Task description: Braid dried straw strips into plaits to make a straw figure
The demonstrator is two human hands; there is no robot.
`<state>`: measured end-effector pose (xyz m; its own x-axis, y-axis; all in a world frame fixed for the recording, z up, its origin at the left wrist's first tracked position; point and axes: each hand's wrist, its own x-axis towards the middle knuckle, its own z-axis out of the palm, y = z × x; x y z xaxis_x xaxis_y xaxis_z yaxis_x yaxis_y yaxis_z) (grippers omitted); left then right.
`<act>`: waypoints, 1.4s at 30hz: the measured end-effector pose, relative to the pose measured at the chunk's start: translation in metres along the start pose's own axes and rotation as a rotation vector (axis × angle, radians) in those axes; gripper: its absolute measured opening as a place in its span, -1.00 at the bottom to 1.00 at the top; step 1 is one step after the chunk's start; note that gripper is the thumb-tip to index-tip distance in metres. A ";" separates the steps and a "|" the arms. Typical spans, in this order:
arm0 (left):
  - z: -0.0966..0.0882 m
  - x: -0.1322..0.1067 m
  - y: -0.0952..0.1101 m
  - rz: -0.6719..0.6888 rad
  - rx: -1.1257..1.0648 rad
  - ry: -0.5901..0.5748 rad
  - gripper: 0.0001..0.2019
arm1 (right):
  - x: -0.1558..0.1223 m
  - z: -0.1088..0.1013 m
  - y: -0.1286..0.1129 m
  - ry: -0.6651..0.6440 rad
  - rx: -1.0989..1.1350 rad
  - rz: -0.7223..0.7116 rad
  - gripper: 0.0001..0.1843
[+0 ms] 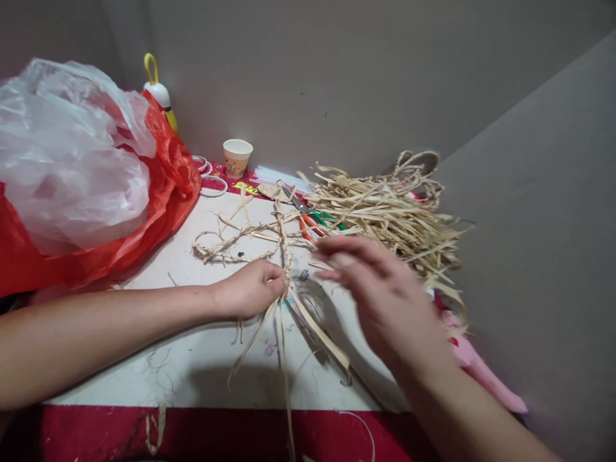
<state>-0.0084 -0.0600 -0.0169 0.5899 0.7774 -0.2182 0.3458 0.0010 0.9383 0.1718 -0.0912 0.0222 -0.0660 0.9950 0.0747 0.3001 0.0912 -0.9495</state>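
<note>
Pinched between the fingers of my left hand (255,287) is a braid of pale dried straw (281,234), near its lower end. Loose strands (320,330) fan out below the grip toward the table's front edge. The braided cord continues up and loops off to the left on the white board. My right hand (370,282) is raised to the right of the braid, apart from it and blurred by motion. Its fingers look partly spread, and I see nothing held in them. Scissors (308,221) with orange and green handles lie just beyond the braid.
A heap of dried straw (385,212) lies at the back right. A paper cup (237,159) and white rings (213,186) stand near the wall. A red plastic bag (168,186) with clear plastic fills the left. Something pink (486,372) lies at the right edge.
</note>
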 end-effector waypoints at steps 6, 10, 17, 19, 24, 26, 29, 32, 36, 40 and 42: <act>0.001 0.001 -0.003 0.025 -0.010 0.036 -0.74 | 0.010 0.024 0.024 -0.082 0.208 0.351 -0.64; 0.003 0.000 -0.004 0.068 -0.108 0.017 -0.74 | 0.010 0.021 0.022 -0.225 0.364 0.456 -0.58; 0.004 0.001 -0.003 0.039 -0.091 -0.009 -0.73 | 0.012 0.012 0.030 -0.574 0.385 0.517 -0.68; 0.004 0.001 -0.004 0.027 -0.077 0.000 -0.73 | 0.013 0.010 0.032 -0.582 0.327 0.466 -0.72; 0.003 0.001 -0.006 0.045 -0.003 0.014 -0.73 | 0.014 0.008 0.031 -0.613 0.193 0.334 -0.72; 0.003 0.002 -0.005 0.054 0.022 0.020 -0.73 | 0.014 0.008 0.029 -0.642 0.226 0.391 -0.72; 0.003 0.003 -0.004 0.066 0.023 0.017 -0.72 | 0.015 0.009 0.028 -0.652 0.327 0.495 -0.69; 0.000 0.004 -0.003 0.108 0.009 -0.013 -0.72 | 0.016 0.009 0.028 -0.673 0.432 0.560 -0.61; -0.004 0.004 0.000 0.107 -0.034 -0.068 -0.70 | 0.018 0.007 0.032 -0.710 0.515 0.590 -0.56; -0.009 0.005 0.005 -0.009 -0.146 -0.117 -0.68 | 0.018 0.007 0.035 -0.713 0.514 0.584 -0.54; -0.012 0.005 0.008 -0.056 -0.167 -0.149 -0.65 | 0.018 0.007 0.035 -0.700 0.503 0.580 -0.54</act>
<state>-0.0117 -0.0483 -0.0076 0.6787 0.6717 -0.2970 0.2625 0.1557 0.9523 0.1743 -0.0704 -0.0119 -0.6248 0.6196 -0.4751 0.0409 -0.5817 -0.8124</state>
